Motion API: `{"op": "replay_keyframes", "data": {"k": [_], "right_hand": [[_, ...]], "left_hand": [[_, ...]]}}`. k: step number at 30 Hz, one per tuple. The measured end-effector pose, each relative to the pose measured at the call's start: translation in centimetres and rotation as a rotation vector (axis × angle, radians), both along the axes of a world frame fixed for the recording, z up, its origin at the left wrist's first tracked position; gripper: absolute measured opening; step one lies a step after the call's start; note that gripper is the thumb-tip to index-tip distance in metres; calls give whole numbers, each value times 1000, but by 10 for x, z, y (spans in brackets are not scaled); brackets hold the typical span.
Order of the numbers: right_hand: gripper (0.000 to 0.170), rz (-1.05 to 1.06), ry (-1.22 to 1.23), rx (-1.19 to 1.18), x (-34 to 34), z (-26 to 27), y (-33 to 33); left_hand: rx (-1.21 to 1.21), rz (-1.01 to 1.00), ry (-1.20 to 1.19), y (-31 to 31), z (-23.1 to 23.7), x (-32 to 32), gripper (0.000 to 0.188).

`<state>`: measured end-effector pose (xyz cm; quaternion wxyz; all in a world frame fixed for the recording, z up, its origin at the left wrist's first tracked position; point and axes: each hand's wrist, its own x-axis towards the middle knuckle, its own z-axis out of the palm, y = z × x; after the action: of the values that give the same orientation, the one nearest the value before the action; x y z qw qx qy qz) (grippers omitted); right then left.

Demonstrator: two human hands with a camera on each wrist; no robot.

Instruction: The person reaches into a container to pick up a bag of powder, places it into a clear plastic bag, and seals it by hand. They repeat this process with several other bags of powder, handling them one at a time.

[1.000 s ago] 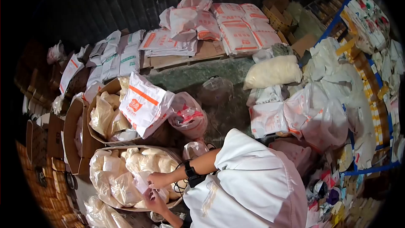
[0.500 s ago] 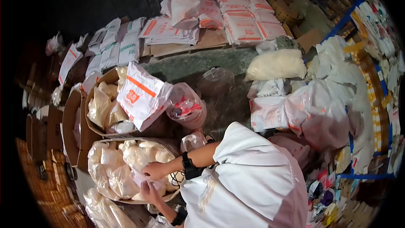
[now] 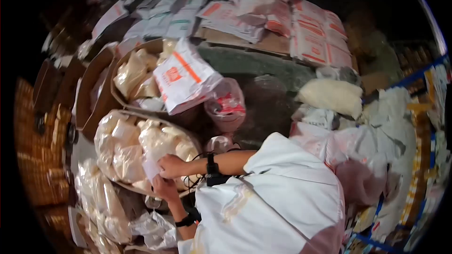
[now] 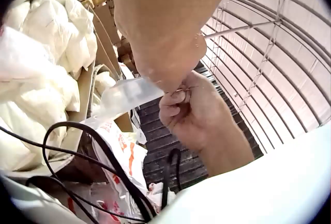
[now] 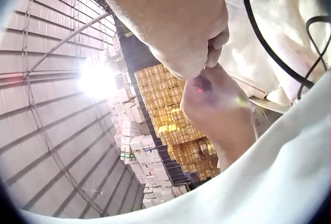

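Observation:
A small translucent plastic bag (image 3: 151, 166) is held between my two hands, over the near edge of a carton full of cream-filled clear bags. My right hand (image 3: 171, 166) pinches its upper end in the head view, and my left hand (image 3: 165, 188) grips close below. In the left wrist view the see-through film (image 4: 129, 98) stretches out from my fingertips. The right wrist view shows a clear sheet of the bag (image 5: 245, 43) with a reddish line along its lower edge. Part of the bag is hidden behind the fingers.
Beside the hands stands the carton (image 3: 181, 129) of packed bags. Behind it is another box with a white orange-printed sack (image 3: 186, 76) leaning on it. More packed bags (image 3: 99, 197) lie at lower left. Black cables (image 4: 88, 151) loop by the wrist.
The head view has swung, so the surroundings shift up at left and toward the right. Both hands keep the bag, which now hangs more upright and nearer the carton's edge.

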<state>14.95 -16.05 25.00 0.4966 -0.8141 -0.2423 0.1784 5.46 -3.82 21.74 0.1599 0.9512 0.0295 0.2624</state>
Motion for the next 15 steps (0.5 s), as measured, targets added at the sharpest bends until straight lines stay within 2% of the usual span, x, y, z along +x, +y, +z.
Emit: {"op": "replay_keyframes", "data": {"k": [2,3,6,11,14,15], "right_hand": [[21,27,1,30,1,-11,9],[20,-37,-53,29,-1,-12,13],[20,-6,-132,101,-3,-2,19],[20,30,38,142,0,16,15],[24,186,-38,87,10,-5,22],[26,262,69,72,11,-2,23]], "left_hand": [[-54,-7,-10,2,9,0,20],[-88,-18,-22,1,11,1,20],[-150,23,-68,13,0,-3,20],[-275,48,-91,14,4,0,22],[-309,-60,-23,23,11,-1,23],[-263,-83,-7,27,13,-3,16]]}}
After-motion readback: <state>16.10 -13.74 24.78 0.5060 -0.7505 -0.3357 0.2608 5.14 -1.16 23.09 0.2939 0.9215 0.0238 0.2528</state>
